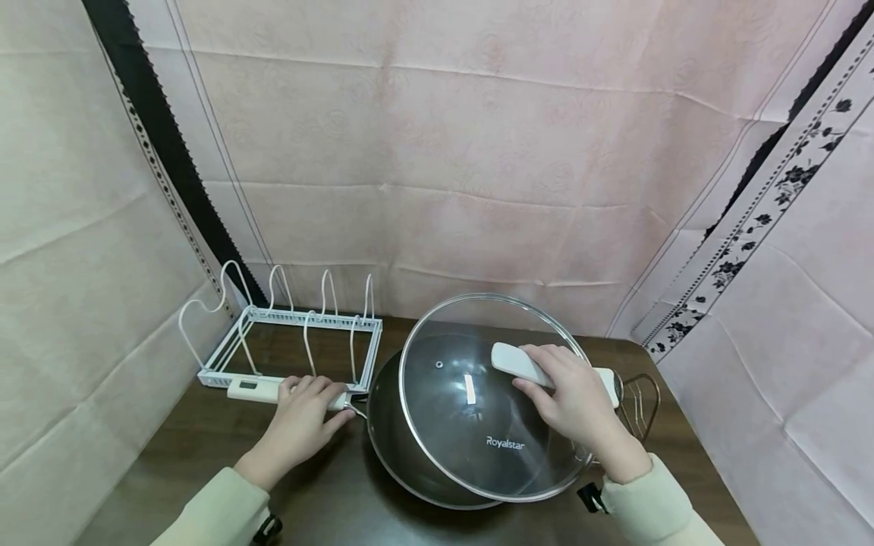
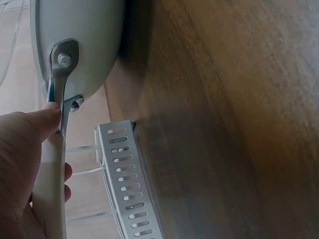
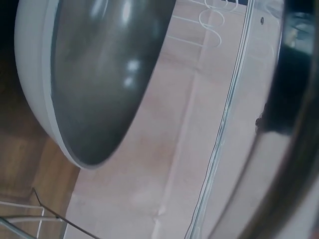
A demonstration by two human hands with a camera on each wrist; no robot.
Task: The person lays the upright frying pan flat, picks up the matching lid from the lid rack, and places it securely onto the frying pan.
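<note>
My left hand (image 1: 307, 417) grips the white handle (image 1: 253, 390) of a deep frying pan (image 1: 426, 474), thumb lying along the handle near its metal bracket (image 2: 65, 59) in the left wrist view. Above the pan, shifted to the right, is a clear glass lid (image 1: 471, 425) with a metal rim and "Royalstar" lettering. My right hand (image 1: 573, 394) holds the lid by its white handle (image 1: 515, 361). A gap shows between the lid's rim (image 3: 219, 134) and the pan (image 3: 99, 89) in the right wrist view. The right hand's fingers are out of that view.
A white metal rack (image 1: 225, 349) with upright wire loops stands left of the pan, close behind its handle. Right of the lid is a dark wire rack (image 1: 645, 406), partly hidden. Brown wooden tabletop (image 1: 328, 500) lies beneath; pale cloth (image 1: 478, 189) hangs around it.
</note>
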